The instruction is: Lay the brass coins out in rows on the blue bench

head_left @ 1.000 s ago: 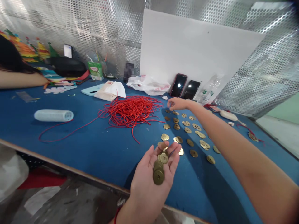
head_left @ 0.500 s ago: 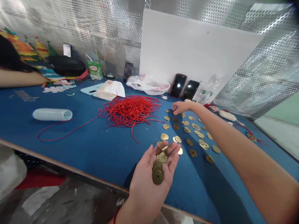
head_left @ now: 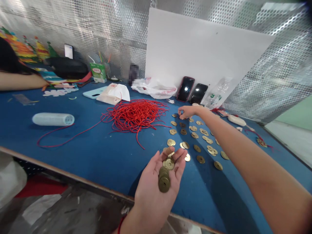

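My left hand (head_left: 153, 191) is palm up near the table's front edge, its fingers curled around a small pile of brass coins (head_left: 164, 183) with holes in their middles. My right hand (head_left: 186, 112) reaches to the far end of the laid-out coins, fingertips bent down together close to the table. Whatever sits between those fingertips is too small to make out. Rows of similar coins (head_left: 207, 139), some single and some in small overlapping groups, lie beneath and beside my right forearm. A lone coin (head_left: 174, 115) rests just left of my right fingertips.
Left of the coins lies a tangled heap of red cord (head_left: 138, 115); one strand runs to a translucent cylinder (head_left: 53, 119). Behind are a plastic bag (head_left: 156, 89), two phones (head_left: 185, 89) against a white board (head_left: 195, 48), and a plastic bottle (head_left: 218, 92). Another person's forearm (head_left: 21, 81) rests far left.
My right hand has shifted very slightly left at the far coins. My left hand keeps its coins in nearly the same place, and the view has moved a little.
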Demonstrator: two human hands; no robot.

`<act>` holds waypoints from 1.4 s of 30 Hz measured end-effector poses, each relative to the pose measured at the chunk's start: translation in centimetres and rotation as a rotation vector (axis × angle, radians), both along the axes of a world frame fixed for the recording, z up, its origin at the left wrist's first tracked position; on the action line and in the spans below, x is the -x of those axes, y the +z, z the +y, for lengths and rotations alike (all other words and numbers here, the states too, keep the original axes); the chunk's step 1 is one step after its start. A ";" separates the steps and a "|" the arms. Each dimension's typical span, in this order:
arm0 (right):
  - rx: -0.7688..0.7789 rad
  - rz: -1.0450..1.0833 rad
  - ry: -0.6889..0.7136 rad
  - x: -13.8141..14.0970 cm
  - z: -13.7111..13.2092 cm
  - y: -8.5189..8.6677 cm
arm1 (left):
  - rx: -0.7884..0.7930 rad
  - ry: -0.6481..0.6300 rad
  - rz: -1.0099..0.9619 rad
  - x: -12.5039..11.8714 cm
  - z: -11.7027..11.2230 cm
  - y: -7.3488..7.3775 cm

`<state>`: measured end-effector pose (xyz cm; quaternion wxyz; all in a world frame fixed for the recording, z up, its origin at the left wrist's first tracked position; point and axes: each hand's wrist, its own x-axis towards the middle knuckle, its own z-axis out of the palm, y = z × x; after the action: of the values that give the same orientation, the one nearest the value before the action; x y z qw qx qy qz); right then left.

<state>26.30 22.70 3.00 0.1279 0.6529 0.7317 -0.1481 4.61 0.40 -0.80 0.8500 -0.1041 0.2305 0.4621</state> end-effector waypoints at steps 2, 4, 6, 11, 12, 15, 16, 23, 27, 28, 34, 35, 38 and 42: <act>0.011 0.013 -0.005 -0.1 -0.1 -0.1 | -0.001 0.001 -0.003 0.0 0.0 0.0; 0.008 0.022 -0.004 -0.2 -0.2 -0.1 | 0.003 0.000 -0.002 0.0 0.0 0.1; -0.020 0.020 0.005 -0.2 -0.4 0.0 | 0.006 -0.003 0.007 0.0 0.0 0.0; -0.123 0.018 0.058 0.3 -2.1 1.2 | -0.004 0.001 0.008 -0.2 0.0 0.0; -0.118 0.023 0.080 0.5 -2.6 1.5 | 0.000 0.000 0.005 -0.2 0.0 0.0; -0.042 0.031 0.149 1.3 -4.0 1.8 | 0.015 -0.017 0.001 -0.3 0.1 0.3; -0.020 0.027 0.160 1.5 -4.3 1.8 | 0.018 -0.026 -0.002 -0.3 0.1 0.3; 0.046 0.035 0.086 2.1 -5.1 1.4 | -0.015 -0.005 0.033 -0.4 -0.2 0.3; 0.116 0.063 0.060 2.2 -5.2 1.4 | -0.013 -0.003 0.026 -0.3 -0.2 0.2; 0.123 0.068 0.055 2.2 -5.2 1.4 | -0.012 -0.003 0.028 -0.3 -0.1 0.3; 0.071 0.075 0.079 2.0 -5.2 1.2 | 0.008 -0.010 0.019 -0.4 0.0 0.3; 0.063 0.079 0.087 1.9 -5.2 1.1 | 0.006 -0.007 0.016 -0.4 0.0 0.3; 0.053 0.093 0.104 1.7 -5.2 1.1 | -0.005 -0.001 0.007 -0.4 0.0 0.3; 0.033 0.094 0.105 1.7 -5.2 0.9 | 0.005 -0.003 0.014 -0.5 0.0 0.5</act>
<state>24.65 17.46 3.90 0.1116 0.6036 0.7677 -0.1839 5.13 0.40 -0.33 0.8488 -0.1028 0.2377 0.4609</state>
